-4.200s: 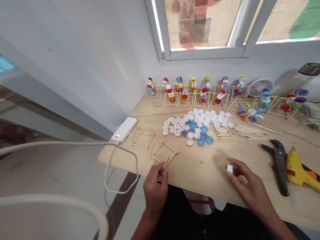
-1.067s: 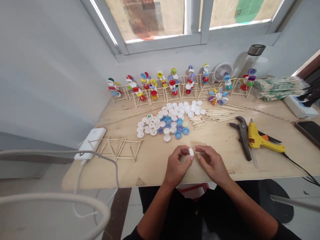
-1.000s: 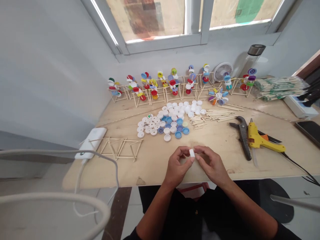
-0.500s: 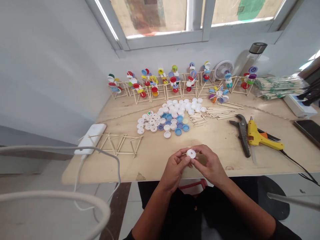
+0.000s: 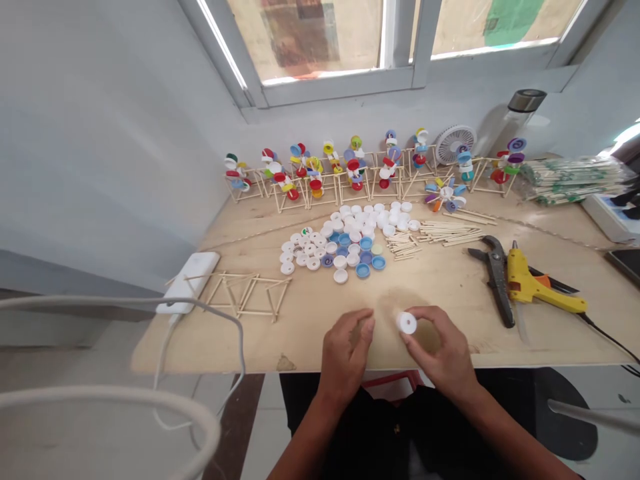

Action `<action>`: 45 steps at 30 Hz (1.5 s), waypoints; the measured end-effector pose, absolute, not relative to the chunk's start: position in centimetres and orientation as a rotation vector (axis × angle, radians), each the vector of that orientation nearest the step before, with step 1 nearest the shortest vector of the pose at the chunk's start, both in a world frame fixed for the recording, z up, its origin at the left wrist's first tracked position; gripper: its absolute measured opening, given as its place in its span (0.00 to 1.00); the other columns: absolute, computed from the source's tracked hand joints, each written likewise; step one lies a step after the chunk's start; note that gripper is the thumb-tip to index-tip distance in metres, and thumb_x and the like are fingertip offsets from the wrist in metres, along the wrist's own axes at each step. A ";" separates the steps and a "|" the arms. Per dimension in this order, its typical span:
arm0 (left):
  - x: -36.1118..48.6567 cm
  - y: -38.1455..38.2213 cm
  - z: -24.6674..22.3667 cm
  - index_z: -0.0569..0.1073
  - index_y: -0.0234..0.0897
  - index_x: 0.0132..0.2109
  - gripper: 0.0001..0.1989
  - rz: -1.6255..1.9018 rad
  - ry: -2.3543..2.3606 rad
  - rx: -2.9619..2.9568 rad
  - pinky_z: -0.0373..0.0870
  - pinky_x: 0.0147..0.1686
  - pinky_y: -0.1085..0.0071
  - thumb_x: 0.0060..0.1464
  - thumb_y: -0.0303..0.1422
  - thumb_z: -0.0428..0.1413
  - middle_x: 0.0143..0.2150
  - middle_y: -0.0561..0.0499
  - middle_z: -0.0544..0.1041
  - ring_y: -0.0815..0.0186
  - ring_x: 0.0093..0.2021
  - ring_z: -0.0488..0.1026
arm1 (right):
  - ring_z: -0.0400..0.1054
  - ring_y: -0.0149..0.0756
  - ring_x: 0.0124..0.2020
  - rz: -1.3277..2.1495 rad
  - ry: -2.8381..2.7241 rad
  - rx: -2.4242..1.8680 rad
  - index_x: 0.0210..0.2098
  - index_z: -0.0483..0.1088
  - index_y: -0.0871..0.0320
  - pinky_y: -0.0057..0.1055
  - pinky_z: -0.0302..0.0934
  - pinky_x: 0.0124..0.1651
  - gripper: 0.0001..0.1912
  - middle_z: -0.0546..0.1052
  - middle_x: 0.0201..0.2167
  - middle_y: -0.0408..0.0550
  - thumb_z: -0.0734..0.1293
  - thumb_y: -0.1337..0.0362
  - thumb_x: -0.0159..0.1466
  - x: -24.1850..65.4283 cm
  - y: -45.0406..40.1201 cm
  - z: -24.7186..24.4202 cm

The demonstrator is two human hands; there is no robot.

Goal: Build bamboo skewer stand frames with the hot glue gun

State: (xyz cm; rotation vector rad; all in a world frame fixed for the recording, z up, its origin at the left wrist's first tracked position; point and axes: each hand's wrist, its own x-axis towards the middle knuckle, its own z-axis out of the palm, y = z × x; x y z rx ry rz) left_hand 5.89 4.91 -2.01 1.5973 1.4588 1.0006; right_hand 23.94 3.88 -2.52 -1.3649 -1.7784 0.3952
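In my right hand (image 5: 447,353), a white bottle cap (image 5: 409,323) with a small hole in its middle is pinched between thumb and fingertips, just above the table's front edge. My left hand (image 5: 345,353) is to the left of it, apart from the cap, with curled fingers, a gap between thumb and forefinger and nothing visible in it. Beyond both hands lie many loose white bottle caps (image 5: 313,264) and several blue caps (image 5: 363,270); some white ones have a hole.
Cap wheels on stick frames (image 5: 354,183) line the wall. Stick frame parts (image 5: 240,293) lie left by a white power strip (image 5: 187,283). Loose sticks (image 5: 450,232), black-handled cutters (image 5: 497,280) and a yellow glue gun (image 5: 533,283) are to the right. A small fan (image 5: 455,143) stands behind.
My hands have moved apart. The left has let go of the white cap, and the right has carried it a little to the right. The view has shifted slightly.
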 end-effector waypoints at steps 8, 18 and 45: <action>10.9 5.7 -4.9 0.59 0.34 0.62 0.30 0.477 1.424 2.510 0.48 0.62 0.48 0.56 0.44 0.50 0.66 0.40 0.56 0.50 0.67 0.48 | 0.70 0.40 0.39 0.402 -1.358 -1.547 0.39 0.68 0.55 0.36 0.65 0.43 0.12 0.74 0.36 0.47 0.68 0.57 0.57 27.4 2.8 -1.7; 13.1 4.4 -2.5 0.55 0.37 0.64 0.29 0.519 1.096 2.553 0.47 0.63 0.51 0.60 0.44 0.45 0.66 0.44 0.57 0.55 0.67 0.48 | 0.72 0.40 0.37 0.393 -1.215 -1.576 0.39 0.69 0.52 0.36 0.68 0.42 0.15 0.76 0.36 0.47 0.69 0.54 0.54 29.1 1.4 1.0; 6.3 7.8 -4.4 0.72 0.41 0.49 0.21 0.989 1.699 2.068 0.65 0.46 0.55 0.47 0.21 0.51 0.42 0.48 0.76 0.57 0.43 0.70 | 0.69 0.43 0.43 0.214 -2.207 -1.245 0.44 0.67 0.54 0.41 0.64 0.43 0.11 0.75 0.42 0.50 0.63 0.67 0.61 21.7 9.6 -6.2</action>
